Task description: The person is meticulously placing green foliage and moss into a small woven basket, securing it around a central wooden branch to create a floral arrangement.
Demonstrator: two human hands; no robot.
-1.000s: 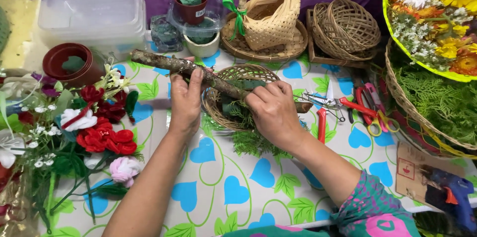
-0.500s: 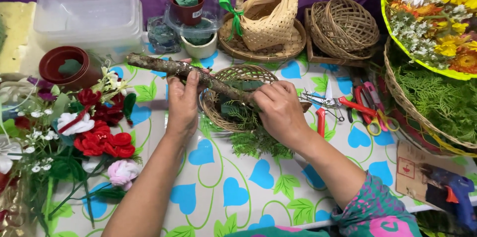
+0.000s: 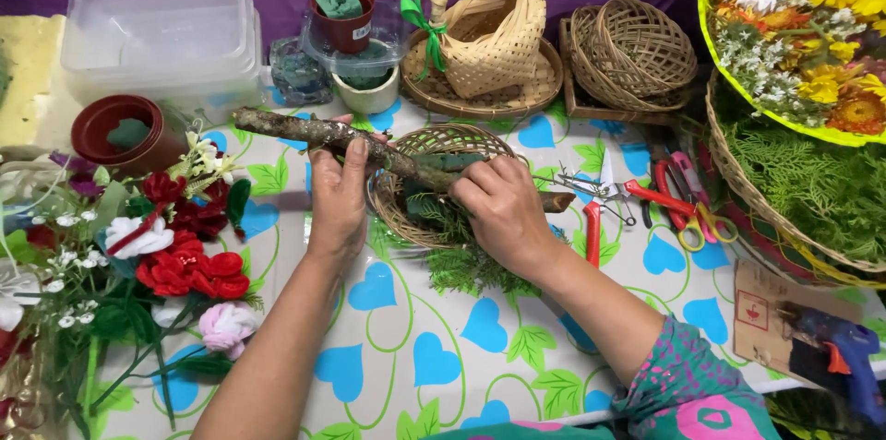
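Note:
My left hand (image 3: 338, 193) grips a rough, lichen-covered branch (image 3: 305, 131) that lies slantwise across a shallow wicker basket (image 3: 434, 139). My right hand (image 3: 503, 209) rests on the right part of the branch, fingers pressed over it above the basket. Green fern sprigs (image 3: 466, 265) spill out of the basket toward me. The branch's far end (image 3: 557, 203) pokes out past my right hand.
Artificial red, white and pink flowers (image 3: 175, 255) lie at the left. Red-handled scissors and pliers (image 3: 646, 205) sit right of the basket. Behind are plastic tubs (image 3: 157, 34), pots with green foam (image 3: 341, 16), a handled wicker basket (image 3: 489, 34), and trays of greenery and flowers (image 3: 803, 80). A glue gun (image 3: 840, 357) lies at the right front.
Both hands shifted slightly on the branch; the right hand slid a little toward me and right, and the branch sits lower across the basket.

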